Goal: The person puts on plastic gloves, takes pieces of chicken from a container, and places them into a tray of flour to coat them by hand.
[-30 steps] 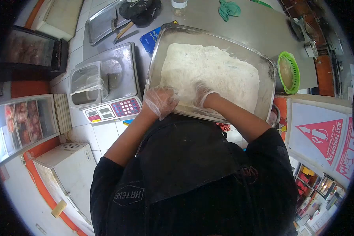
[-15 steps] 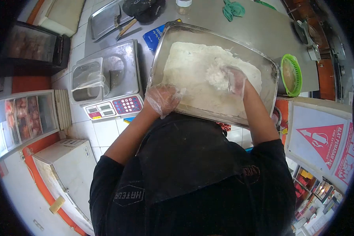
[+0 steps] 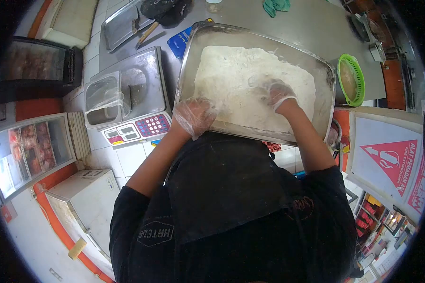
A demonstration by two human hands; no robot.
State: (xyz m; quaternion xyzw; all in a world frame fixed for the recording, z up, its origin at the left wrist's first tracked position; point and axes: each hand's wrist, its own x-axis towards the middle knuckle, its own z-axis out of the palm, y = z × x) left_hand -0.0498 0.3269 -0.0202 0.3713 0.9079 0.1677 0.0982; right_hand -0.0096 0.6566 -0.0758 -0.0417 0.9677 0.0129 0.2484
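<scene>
A large metal tray (image 3: 311, 57) holds a layer of white powder (image 3: 231, 66) that looks like flour. My left hand (image 3: 193, 115), in a clear plastic glove, is at the tray's near left corner; its fingers are partly hidden by the loose plastic and blur. My right hand (image 3: 276, 92), gloved the same way, is over the powder in the right half of the tray. Its fingers are smeared by motion, and whether they hold any powder cannot be made out.
A digital scale (image 3: 153, 125) bearing a clear container (image 3: 104, 96) stands left of the tray. Behind are a blue box (image 3: 177, 45), a dark cap (image 3: 174, 12) and a green cloth (image 3: 275, 6). A green basket (image 3: 359, 82) is at the right.
My right hand has moved slightly left in the tray, and the heap of powder beside it has flattened. My left hand remains at the near left corner.
</scene>
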